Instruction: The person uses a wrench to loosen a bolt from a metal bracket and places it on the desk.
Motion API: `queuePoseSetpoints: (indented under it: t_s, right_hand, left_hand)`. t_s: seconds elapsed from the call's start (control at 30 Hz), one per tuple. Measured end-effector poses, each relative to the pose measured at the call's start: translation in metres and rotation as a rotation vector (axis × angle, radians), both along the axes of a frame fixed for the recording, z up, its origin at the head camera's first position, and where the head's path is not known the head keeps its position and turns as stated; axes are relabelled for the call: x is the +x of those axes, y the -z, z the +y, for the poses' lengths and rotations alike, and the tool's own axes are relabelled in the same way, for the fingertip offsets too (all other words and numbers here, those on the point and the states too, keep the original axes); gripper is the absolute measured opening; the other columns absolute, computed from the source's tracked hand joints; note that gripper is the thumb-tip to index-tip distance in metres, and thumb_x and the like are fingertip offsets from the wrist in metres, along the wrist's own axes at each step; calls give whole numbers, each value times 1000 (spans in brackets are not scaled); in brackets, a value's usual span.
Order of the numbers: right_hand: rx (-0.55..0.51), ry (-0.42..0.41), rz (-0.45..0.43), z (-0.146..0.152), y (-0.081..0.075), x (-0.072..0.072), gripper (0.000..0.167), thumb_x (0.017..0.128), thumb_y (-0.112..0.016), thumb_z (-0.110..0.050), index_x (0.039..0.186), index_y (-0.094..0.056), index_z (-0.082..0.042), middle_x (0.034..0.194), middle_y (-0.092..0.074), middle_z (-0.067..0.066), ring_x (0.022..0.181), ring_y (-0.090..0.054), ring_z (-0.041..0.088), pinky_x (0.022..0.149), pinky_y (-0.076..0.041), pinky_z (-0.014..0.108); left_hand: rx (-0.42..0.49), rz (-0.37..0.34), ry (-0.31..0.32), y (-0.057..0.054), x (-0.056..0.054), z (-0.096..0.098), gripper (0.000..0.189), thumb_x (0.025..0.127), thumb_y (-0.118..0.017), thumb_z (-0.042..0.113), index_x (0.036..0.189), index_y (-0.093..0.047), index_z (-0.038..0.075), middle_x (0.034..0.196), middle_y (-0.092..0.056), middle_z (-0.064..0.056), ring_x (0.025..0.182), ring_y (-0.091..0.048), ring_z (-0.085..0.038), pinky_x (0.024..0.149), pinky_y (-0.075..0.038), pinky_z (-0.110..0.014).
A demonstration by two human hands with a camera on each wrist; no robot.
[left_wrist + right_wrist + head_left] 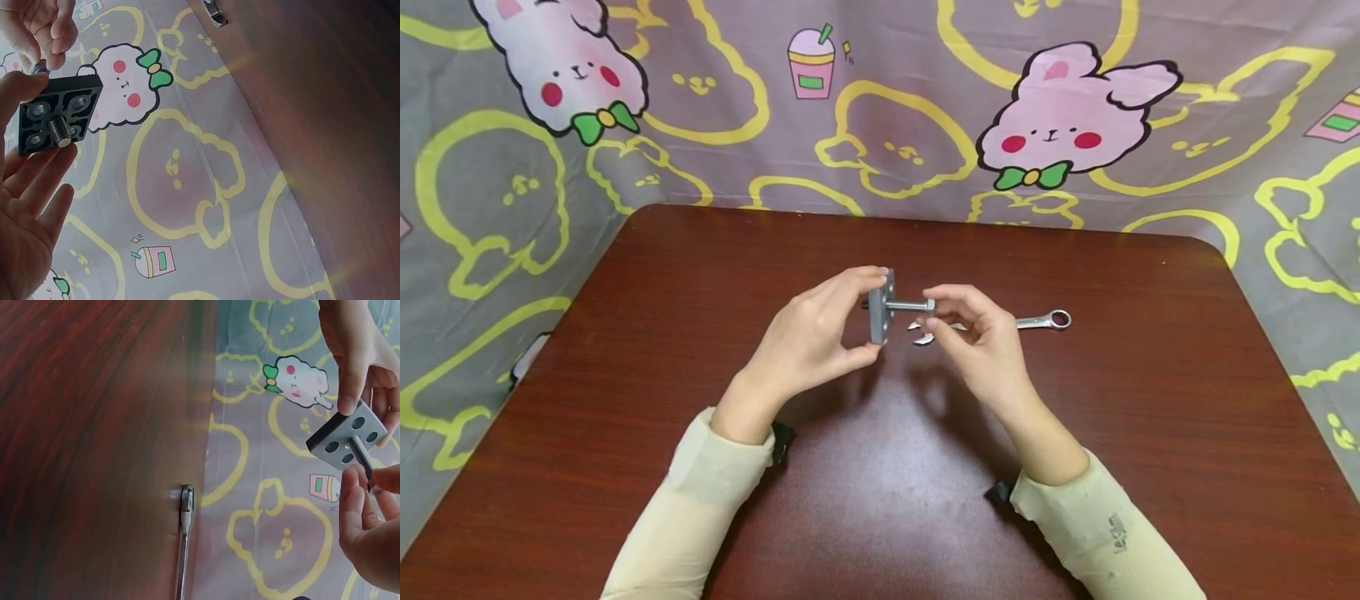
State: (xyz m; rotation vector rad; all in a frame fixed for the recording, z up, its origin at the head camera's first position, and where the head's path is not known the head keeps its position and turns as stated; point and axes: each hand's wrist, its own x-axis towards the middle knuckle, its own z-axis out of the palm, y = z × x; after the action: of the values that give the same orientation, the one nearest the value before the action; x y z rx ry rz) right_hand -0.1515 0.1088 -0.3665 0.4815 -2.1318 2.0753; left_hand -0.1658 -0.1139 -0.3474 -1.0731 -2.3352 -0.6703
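My left hand (811, 332) holds a square grey plate (877, 317) on edge above the table, thumb on one edge and fingers on the opposite one. In the right wrist view the plate (337, 449) shows several round holes near its corners. A threaded bolt (908, 307) runs through its middle, and the bolt's tip (62, 139) sticks out of the ribbed dark back in the left wrist view. My right hand (988, 346) pinches the bolt's hex head between thumb and fingers. Behind that hand lies a combination wrench (1037, 322), partly hidden by it.
The brown wooden table (880, 517) has rounded far corners. A patterned curtain (895, 50) with cartoon rabbits stands around its back and sides. A small pale object (529, 358) shows past the table's left edge.
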Motion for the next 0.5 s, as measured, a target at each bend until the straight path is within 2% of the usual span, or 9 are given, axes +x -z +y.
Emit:
queuePoseSetpoints:
  t_s: [0.17, 0.3, 0.5]
  right_hand:
    - [-13, 6, 16, 1, 1, 0, 26, 84, -64, 14, 110, -64, 12, 93, -68, -11, 80, -64, 4, 69, -57, 16]
    - [-24, 9, 55, 2, 1, -1, 18, 87, -64, 11, 105, -66, 13, 95, -68, -10, 79, -67, 5, 71, -59, 18]
    - [-29, 14, 120, 4, 3, -1, 17, 85, -65, 13, 101, -69, 9, 102, -70, 6, 91, -67, 10, 78, -59, 21]
  left_hand:
    - [-12, -33, 6, -1, 0, 1, 67, 68, -84, 12, 127, -55, 2, 134, -62, -10, 115, -65, -23, 93, -56, -35]
    - [-13, -48, 9, -1, 1, 2, 68, 68, -84, 13, 128, -55, 2, 133, -62, -10, 115, -65, -23, 93, -57, -36]
    - [-19, -51, 5, -1, 1, 4, 69, 68, -84, 18, 129, -55, 3, 131, -63, -10, 115, -65, -23, 94, -56, -36]
